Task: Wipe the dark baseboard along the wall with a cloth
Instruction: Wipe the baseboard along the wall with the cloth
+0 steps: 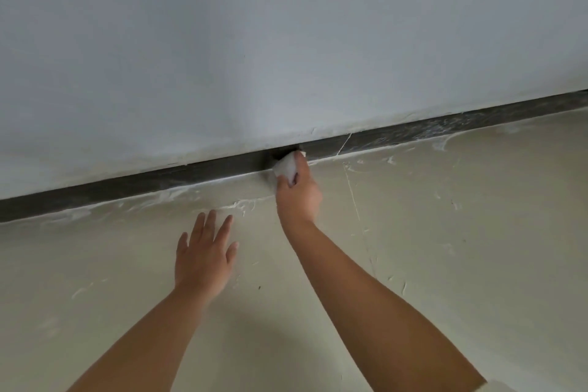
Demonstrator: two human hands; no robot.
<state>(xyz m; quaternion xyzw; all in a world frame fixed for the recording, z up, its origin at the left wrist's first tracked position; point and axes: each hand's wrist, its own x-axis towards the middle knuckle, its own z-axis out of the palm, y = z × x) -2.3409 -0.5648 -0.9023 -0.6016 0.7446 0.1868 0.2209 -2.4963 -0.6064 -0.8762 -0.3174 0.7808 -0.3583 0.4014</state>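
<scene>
Looking down from the head camera, I am seeing both bare forearms reaching up from the six o'clock edge toward the wall. Nearest to me, my left hand (203,256) is lying flat on the pale floor (445,264) at about seven o'clock from the middle, fingers straight and spread, holding nothing. Its fingertips are pointing toward twelve o'clock and stopping short of the wall line.

Farther out, my right hand (299,197) is stretching to the centre of the view, fingers curled and clenched around a bunched white cloth (285,166). I am pressing the cloth against the dark baseboard (152,183), right where the board is meeting the floor.

The baseboard is running as a long narrow strip, its long axis slanting from about eight o'clock up to about two o'clock. Toward two o'clock its face is showing whitish smears; toward eight o'clock it is looking darker and more even. White streaks are trailing on the floor just beside its lower edge.

Beyond it, the light grey wall (286,41) is filling the whole twelve o'clock half. No containers are showing.
</scene>
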